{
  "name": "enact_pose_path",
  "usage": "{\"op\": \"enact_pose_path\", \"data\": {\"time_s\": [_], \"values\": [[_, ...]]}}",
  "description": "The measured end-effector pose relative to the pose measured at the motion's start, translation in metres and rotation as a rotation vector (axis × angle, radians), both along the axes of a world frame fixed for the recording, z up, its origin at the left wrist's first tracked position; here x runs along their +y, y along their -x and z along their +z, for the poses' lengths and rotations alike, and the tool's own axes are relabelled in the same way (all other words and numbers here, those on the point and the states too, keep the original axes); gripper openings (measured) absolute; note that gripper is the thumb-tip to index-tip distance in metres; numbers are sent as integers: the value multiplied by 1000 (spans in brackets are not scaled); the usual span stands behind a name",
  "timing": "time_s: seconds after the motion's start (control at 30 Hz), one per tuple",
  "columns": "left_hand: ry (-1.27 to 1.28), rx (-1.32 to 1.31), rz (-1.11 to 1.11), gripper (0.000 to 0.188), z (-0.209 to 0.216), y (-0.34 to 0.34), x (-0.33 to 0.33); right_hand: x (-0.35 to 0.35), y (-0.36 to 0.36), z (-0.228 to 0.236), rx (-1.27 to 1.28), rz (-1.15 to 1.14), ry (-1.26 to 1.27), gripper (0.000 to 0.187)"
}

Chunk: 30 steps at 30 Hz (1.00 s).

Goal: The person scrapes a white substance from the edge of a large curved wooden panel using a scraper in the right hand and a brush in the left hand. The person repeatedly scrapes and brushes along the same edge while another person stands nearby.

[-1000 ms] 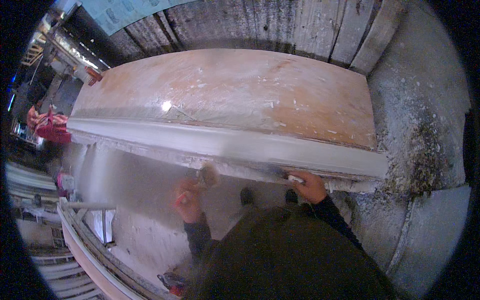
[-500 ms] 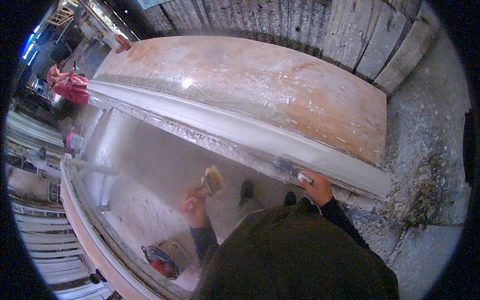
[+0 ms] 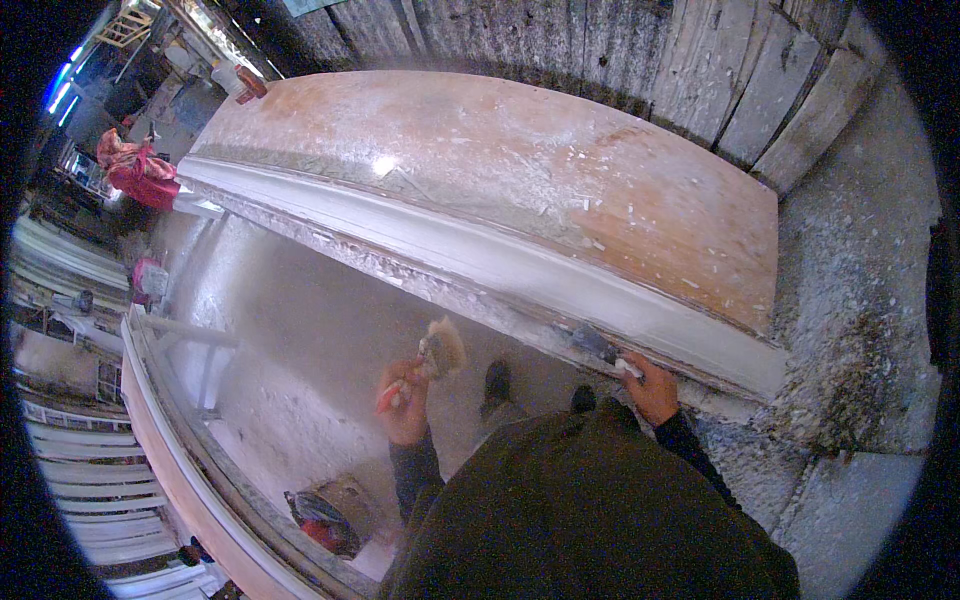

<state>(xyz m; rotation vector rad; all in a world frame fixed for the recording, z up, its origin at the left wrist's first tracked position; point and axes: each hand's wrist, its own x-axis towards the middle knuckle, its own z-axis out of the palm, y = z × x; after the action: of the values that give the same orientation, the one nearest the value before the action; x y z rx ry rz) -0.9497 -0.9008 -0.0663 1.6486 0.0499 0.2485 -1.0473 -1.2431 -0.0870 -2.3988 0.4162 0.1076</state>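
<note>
A paintbrush (image 3: 446, 347) with pale, bushy bristles is gripped in my left hand (image 3: 405, 408), held over the floor with the bristles up. My right hand (image 3: 655, 390) is closed around the whitish handle of a scraper (image 3: 592, 343). Its broad grey blade lies at the near ledge of the bench, just below a long white moulding (image 3: 470, 248). That moulding runs along the bench's near side from far left to near right. Behind it, the wide brown benchtop (image 3: 700, 235) is covered with white dust and chips.
Corrugated sheets and planks (image 3: 560, 55) form a wall behind the bench. Rough debris (image 3: 840, 370) lies at the right. A second bench (image 3: 150, 400) curves along the left, with a dark and red object (image 3: 325, 525) beside it. Another person (image 3: 140, 175) in red is at the far left.
My left hand has moved up and slightly right with the paintbrush, whose bristles have turned. My right hand and the scraper have shifted right along the ledge, showing more of the blade.
</note>
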Motion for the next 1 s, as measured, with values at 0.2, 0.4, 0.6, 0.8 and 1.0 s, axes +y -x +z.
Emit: {"op": "enact_pose_path", "data": {"time_s": [0.2,0.4,0.6,0.8,1.0], "values": [[-139,11,-21,8,0,-7,-2,17,-17,-16,-15,-48,-65,35],[-61,11,-32,8,-8,-4,5,15,-7,13,66,-60,-60,33],[-31,84,-15,9,3,7,-10,15,-11,-12,-35,-71,-119,32],[-94,78,11,8,7,11,-13,8,-9,4,83,-56,-71,30],[-97,40,4,7,12,11,-19,-15,0,-6,-98,36,-25,28]]}}
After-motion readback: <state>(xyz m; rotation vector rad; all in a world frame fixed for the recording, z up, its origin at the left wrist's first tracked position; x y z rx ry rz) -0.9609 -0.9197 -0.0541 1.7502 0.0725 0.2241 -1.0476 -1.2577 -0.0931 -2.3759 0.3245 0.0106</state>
